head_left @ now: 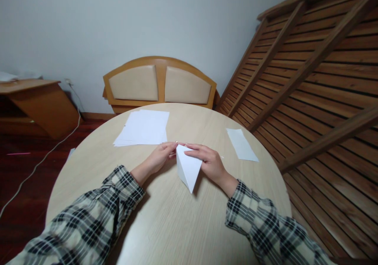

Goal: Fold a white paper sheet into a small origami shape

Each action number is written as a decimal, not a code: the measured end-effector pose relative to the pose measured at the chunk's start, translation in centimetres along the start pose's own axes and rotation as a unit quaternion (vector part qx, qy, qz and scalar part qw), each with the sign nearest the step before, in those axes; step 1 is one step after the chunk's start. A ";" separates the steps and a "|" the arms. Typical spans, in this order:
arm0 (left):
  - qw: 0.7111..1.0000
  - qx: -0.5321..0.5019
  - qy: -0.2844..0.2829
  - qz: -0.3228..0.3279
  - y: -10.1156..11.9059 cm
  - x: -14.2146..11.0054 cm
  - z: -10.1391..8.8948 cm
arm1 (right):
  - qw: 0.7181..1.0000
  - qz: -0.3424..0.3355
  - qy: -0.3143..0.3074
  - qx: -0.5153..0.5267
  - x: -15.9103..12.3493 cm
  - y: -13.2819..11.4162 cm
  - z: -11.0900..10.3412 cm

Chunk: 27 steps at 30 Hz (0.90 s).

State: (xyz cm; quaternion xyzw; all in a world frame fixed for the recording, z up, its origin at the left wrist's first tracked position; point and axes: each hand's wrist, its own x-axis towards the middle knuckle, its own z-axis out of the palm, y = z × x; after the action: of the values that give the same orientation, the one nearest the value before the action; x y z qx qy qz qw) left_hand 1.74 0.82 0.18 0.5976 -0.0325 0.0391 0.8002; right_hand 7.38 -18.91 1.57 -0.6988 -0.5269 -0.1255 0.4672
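Observation:
A white sheet folded into a pointed triangle [188,169] stands slightly raised over the round pale wooden table [165,217], its tip toward me. My left hand [161,156] pinches its upper left corner with closed fingers. My right hand [206,159] lies over its upper right edge, fingers pressed together on the paper. Both forearms wear checked sleeves.
A stack of white sheets [143,127] lies on the table's far left part. A narrow white paper strip [242,144] lies at the far right. Behind the table stands a padded wooden chair back [159,84]. Slatted wooden frames [319,84] lean at the right; a cable [38,162] crosses the floor on the left.

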 end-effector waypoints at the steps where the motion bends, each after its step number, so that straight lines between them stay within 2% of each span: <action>1: 1.000 0.004 0.004 0.008 0.1 0.0 0.0 | 1.000 -0.004 -0.001 -0.003 0.0 0.0 0.0; 6: 0.999 0.028 0.018 0.029 0.4 -0.1 0.0 | 1.000 -0.016 -0.007 -0.005 -0.1 0.3 0.0; 11: 0.999 0.030 0.023 0.023 0.1 0.1 0.0 | 1.000 -0.019 -0.014 -0.017 -0.1 0.3 -0.1; 19: 0.999 0.027 0.043 0.017 0.4 0.2 0.1 | 0.999 -0.020 0.016 -0.021 0.0 0.3 0.1; 21: 0.999 -0.002 0.041 0.002 0.4 0.2 0.3 | 0.999 0.003 0.040 -0.024 0.0 0.3 0.3; 27: 0.990 -0.102 0.017 -0.098 -0.5 0.1 1.0 | 0.992 0.080 0.088 -0.037 0.1 0.2 0.4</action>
State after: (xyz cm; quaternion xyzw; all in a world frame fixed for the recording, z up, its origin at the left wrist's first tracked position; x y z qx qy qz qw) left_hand 1.91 -0.30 0.04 0.5127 0.0355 -0.0328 0.8572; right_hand 7.47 -18.53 1.35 -0.7418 -0.4208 -0.1683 0.4942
